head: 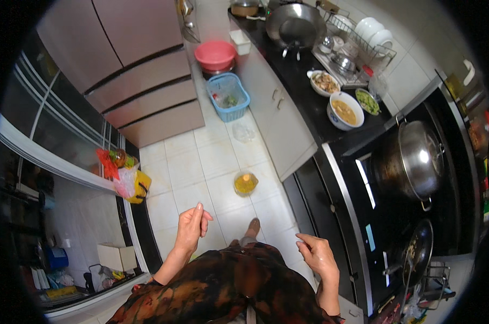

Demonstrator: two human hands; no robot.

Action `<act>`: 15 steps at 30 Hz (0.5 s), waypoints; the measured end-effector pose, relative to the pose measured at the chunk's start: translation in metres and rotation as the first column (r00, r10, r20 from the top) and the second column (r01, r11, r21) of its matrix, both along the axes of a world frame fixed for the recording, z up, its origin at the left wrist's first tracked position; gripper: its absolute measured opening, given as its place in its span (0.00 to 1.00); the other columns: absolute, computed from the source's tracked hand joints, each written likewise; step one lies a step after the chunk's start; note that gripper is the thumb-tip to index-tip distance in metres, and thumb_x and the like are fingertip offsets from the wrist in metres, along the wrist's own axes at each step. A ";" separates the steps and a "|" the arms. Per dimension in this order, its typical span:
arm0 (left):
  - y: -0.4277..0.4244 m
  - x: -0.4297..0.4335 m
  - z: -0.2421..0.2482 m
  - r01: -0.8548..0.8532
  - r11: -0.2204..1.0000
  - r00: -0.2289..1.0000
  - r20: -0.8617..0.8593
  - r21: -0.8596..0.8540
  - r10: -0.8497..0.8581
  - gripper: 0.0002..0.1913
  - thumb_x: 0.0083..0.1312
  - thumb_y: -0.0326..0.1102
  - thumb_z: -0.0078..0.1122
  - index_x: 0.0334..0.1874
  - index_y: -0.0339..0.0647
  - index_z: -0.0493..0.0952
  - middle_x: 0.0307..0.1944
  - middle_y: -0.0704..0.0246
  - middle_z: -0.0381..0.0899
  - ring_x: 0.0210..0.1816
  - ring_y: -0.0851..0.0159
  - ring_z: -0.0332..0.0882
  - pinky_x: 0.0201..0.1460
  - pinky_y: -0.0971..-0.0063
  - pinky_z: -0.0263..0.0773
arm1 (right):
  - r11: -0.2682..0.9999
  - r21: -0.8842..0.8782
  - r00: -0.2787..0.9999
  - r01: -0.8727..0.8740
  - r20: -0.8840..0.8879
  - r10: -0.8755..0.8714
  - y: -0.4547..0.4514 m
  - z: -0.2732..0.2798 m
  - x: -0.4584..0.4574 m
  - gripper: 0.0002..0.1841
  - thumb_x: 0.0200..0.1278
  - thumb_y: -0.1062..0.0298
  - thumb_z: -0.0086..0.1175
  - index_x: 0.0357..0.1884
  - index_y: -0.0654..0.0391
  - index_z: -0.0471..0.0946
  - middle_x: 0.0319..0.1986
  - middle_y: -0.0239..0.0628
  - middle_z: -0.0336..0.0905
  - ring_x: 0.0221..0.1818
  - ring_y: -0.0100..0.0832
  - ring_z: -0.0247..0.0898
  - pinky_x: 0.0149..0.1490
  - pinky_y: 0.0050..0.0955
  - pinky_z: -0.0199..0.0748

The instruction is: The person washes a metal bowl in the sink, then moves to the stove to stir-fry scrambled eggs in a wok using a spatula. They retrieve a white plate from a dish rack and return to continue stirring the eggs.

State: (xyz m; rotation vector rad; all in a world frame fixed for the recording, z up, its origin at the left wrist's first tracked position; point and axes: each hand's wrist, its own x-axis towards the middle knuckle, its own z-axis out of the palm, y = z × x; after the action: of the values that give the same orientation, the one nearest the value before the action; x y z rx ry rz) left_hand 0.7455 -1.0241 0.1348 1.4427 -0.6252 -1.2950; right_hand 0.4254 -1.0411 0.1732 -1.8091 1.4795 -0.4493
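My left hand (pixel 192 227) hangs above the tiled floor with its thumb stretched out and its fingers loosely bent, holding nothing. To the right, my right hand (pixel 318 254) hangs near the black cabinet front below the stove, its thumb and index finger apart and nothing in it. On the floor ahead stands a clear container of yellow liquid (pixel 245 183), seen from above. A large lidded steel pot (pixel 420 160) sits on the black stove (pixel 374 227). Nearer to me on the stove is a wok with a handle (pixel 420 253), bits of food inside it.
A white bowl of soup (pixel 345 111), a bowl of food (pixel 324 83) and a dish of green vegetables (pixel 368 101) stand on the black counter (pixel 287 73). A blue basket (pixel 228 109) and a pink basin (pixel 215 54) stand along the cabinets. Bags (pixel 133 184) lie by the sliding door.
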 end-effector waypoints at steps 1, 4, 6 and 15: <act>-0.009 0.006 0.000 0.008 1.000 0.999 0.039 0.001 -0.008 0.22 0.71 0.44 0.42 0.23 0.37 0.74 0.10 0.75 0.64 0.11 0.78 0.56 0.14 0.84 0.52 | 1.000 -0.010 1.000 -0.001 -0.014 0.001 -0.012 -0.004 0.002 0.11 0.55 0.71 0.55 0.41 0.64 0.78 0.28 0.51 0.78 0.28 0.44 0.76 0.34 0.32 0.72; -0.032 0.026 0.011 0.015 1.000 0.989 0.149 0.003 -0.016 0.22 0.71 0.44 0.41 0.23 0.36 0.74 0.10 0.74 0.64 0.11 0.78 0.57 0.14 0.83 0.53 | 0.995 -0.103 1.000 -0.002 0.009 0.003 -0.051 -0.020 0.013 0.12 0.56 0.68 0.55 0.40 0.61 0.79 0.28 0.52 0.78 0.31 0.49 0.75 0.36 0.37 0.73; -0.045 0.043 0.024 0.011 1.000 0.978 0.207 -0.010 -0.009 0.22 0.71 0.44 0.41 0.23 0.36 0.75 0.10 0.74 0.64 0.11 0.78 0.57 0.14 0.84 0.53 | 0.992 -0.105 0.998 -0.066 -0.004 0.066 -0.081 -0.023 0.034 0.12 0.56 0.66 0.54 0.41 0.60 0.78 0.30 0.51 0.78 0.33 0.50 0.75 0.38 0.39 0.73; -0.132 0.131 0.014 0.037 0.998 0.966 0.259 -0.060 -0.020 0.21 0.71 0.42 0.43 0.23 0.36 0.76 0.10 0.76 0.65 0.12 0.79 0.58 0.14 0.84 0.54 | 0.968 -0.108 0.974 -0.228 -0.039 0.225 -0.181 -0.017 0.139 0.13 0.58 0.66 0.53 0.43 0.59 0.77 0.28 0.49 0.78 0.33 0.49 0.74 0.38 0.39 0.72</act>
State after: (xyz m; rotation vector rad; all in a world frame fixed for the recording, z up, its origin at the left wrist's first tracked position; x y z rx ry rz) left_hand 0.8766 -1.1562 0.1486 1.5671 -0.8555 -1.1057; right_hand 0.5647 -1.2217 0.1559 -2.0521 1.2664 -0.4018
